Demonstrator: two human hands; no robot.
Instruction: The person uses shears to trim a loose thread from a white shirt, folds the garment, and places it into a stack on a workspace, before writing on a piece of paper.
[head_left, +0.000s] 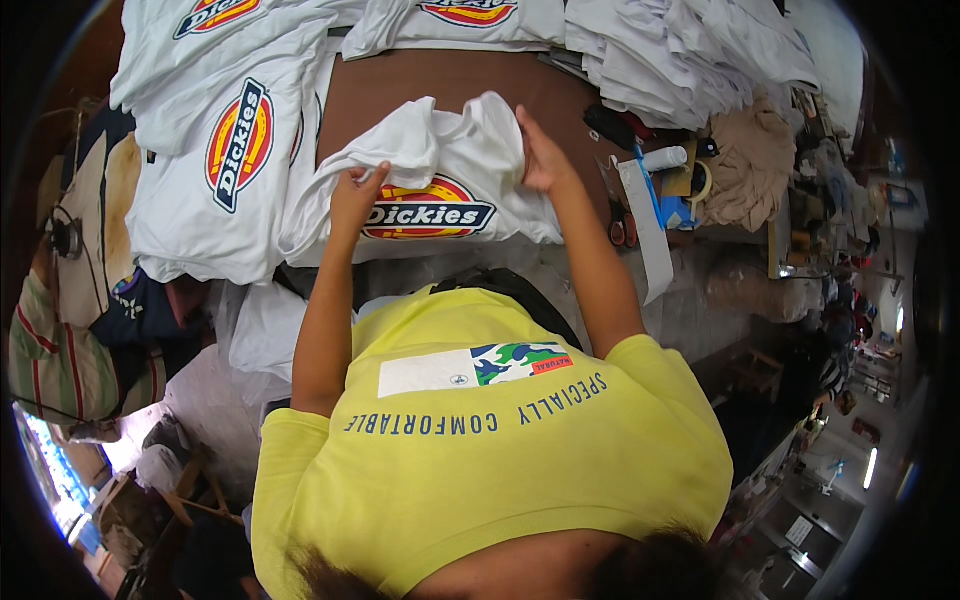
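A white T-shirt with a red, yellow and dark blue printed emblem lies at the near edge of the brown tabletop, its upper part raised and bunched. My left hand pinches the cloth on the left, just above the print. On the right, my right hand grips the shirt's lifted edge, thumb toward me and fingers partly behind the fabric. Folds hide part of the emblem's top.
White printed shirts are piled at the left, and more white garments are heaped at the far right. Scissors, a white roll, tape and beige cloth lie to the right. A person in a striped garment is at the left.
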